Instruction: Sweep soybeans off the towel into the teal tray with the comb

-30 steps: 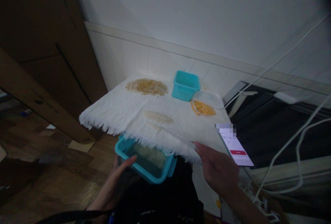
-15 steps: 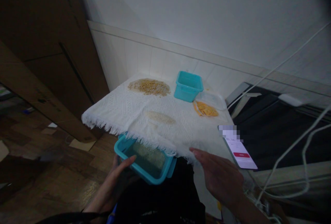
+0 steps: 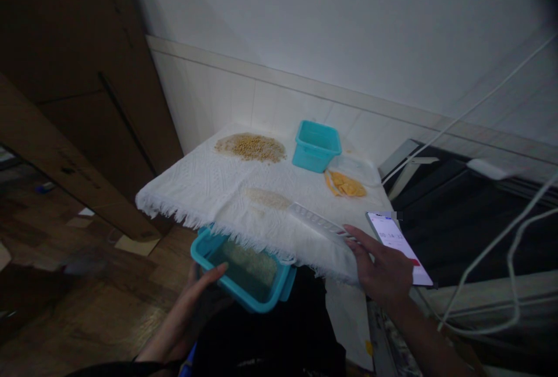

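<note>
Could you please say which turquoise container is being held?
The nearer container, partly under the fringe: the left hand holds it; the farther container stands by the wall.

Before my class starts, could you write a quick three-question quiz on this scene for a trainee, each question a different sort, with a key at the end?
1. Multiple choice: what does the right hand hold?
A) the phone
B) a white strip with holes
C) the yellow bundle

2. True or false: the tub in the left hand stands on top of the white cloth.

3. Fill in: as seen in the picture, the yellow bean pile lies to the ____ of the second tub.

Key: 1. B. 2. False; it is held at the cloth's fringed front edge, below the top. 3. left.
</note>
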{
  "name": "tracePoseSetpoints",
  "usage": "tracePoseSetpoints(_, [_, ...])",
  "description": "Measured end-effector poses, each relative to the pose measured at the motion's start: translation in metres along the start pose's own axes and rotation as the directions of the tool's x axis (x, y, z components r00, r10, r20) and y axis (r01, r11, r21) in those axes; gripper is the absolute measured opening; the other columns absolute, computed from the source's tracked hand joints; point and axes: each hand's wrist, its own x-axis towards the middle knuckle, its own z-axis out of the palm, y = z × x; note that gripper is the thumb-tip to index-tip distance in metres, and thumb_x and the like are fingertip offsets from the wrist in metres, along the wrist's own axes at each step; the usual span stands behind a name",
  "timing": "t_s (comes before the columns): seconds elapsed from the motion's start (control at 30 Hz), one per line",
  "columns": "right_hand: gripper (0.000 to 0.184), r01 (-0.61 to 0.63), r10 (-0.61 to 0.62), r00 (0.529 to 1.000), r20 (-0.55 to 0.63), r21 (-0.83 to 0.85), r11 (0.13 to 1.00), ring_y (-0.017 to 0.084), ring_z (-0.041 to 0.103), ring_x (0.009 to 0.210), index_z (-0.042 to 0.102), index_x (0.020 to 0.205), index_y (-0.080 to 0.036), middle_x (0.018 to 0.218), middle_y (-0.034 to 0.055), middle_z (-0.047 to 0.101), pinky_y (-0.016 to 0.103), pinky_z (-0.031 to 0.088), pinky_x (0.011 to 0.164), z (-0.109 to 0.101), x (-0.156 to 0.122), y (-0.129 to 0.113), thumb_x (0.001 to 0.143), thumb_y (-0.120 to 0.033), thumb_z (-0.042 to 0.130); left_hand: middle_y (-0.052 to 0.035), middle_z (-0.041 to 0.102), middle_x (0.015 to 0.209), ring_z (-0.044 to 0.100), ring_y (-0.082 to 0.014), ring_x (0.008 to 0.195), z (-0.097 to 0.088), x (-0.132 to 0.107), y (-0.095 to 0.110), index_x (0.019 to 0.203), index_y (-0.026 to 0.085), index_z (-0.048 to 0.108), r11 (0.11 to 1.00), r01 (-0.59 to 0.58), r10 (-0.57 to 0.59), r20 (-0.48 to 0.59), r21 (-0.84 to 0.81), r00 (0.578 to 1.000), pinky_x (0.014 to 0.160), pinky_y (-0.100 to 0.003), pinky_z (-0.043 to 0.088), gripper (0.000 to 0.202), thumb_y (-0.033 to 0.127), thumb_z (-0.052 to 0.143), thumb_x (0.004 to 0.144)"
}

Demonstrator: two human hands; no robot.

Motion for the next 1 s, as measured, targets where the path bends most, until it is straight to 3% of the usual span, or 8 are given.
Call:
tracePoseSetpoints(0.17, [0.033, 0.055, -0.053, 0.998, -0.029, 0.091, 0.994, 0.019, 0.085, 0.068, 0.090, 0.112, -0.029, 0.095, -0.0004, 0.091, 0.027, 0.069, 0.067, 0.011, 0.008, -0.012, 0.109, -0.024, 0.058, -0.0127, 0.071, 0.159, 0.066, -0.0407, 0.149, -0.001, -0.001, 0.001, 0.175, 0.043, 0.033, 1.000, 0.001, -0.001, 0.007, -0.013, 1.000, 0.119, -0.056, 0.058, 0.109, 0.042, 0.095, 0.085])
tracePoseSetpoints(0.43, [0.048, 0.222, -0.206, 0.974, -0.091, 0.216, 0.951, 0.016, 0.087, 0.077, 0.083, 0.135, -0.033, 0.107, -0.0040, 0.091, 0.024, 0.069, 0.074, 0.031, 0.024, -0.038, 0.104, -0.008, 0.056, -0.0133, 0.073, 0.157, 0.070, -0.0405, 0.144, -0.003, 0.000, 0.004, 0.173, 0.044, 0.037, 1.000, -0.013, 0.013, -0.019, -0.013, 1.000, 0.118, -0.058, 0.058, 0.107, 0.044, 0.096, 0.083])
tracePoseSetpoints(0.6, [0.060, 0.232, -0.227, 0.973, -0.051, 0.277, 0.932, 0.014, 0.088, 0.081, 0.080, 0.140, -0.032, 0.108, -0.0051, 0.091, 0.021, 0.068, 0.077, 0.022, 0.023, -0.053, 0.097, 0.001, 0.055, -0.0139, 0.062, 0.169, 0.057, -0.0396, 0.158, -0.007, 0.000, 0.005, 0.172, 0.040, 0.037, 0.999, -0.027, 0.027, 0.012, -0.028, 1.000, 0.120, -0.056, 0.058, 0.098, 0.040, 0.091, 0.090])
tracePoseSetpoints(0.87, [0.057, 0.305, -0.316, 0.948, -0.024, 0.338, 0.890, 0.012, 0.088, 0.089, 0.080, 0.128, -0.026, 0.109, -0.0024, 0.091, 0.019, 0.068, 0.084, -0.008, 0.003, -0.076, 0.091, 0.007, 0.051, -0.0121, 0.062, 0.169, 0.062, -0.0378, 0.153, -0.005, -0.002, 0.006, 0.171, 0.043, 0.036, 0.999, -0.025, 0.025, 0.008, -0.023, 1.000, 0.121, -0.056, 0.058, 0.097, 0.040, 0.090, 0.091])
tracePoseSetpoints(1.0, [0.057, 0.283, -0.287, 0.957, -0.031, 0.304, 0.910, 0.014, 0.088, 0.086, 0.080, 0.132, -0.029, 0.109, -0.0034, 0.091, 0.021, 0.070, 0.080, 0.001, 0.013, -0.073, 0.094, 0.005, 0.055, -0.0129, 0.064, 0.165, 0.066, -0.0375, 0.148, -0.007, 0.001, 0.005, 0.170, 0.042, 0.036, 1.000, -0.022, 0.022, 0.020, -0.019, 1.000, 0.119, -0.056, 0.059, 0.097, 0.041, 0.091, 0.091])
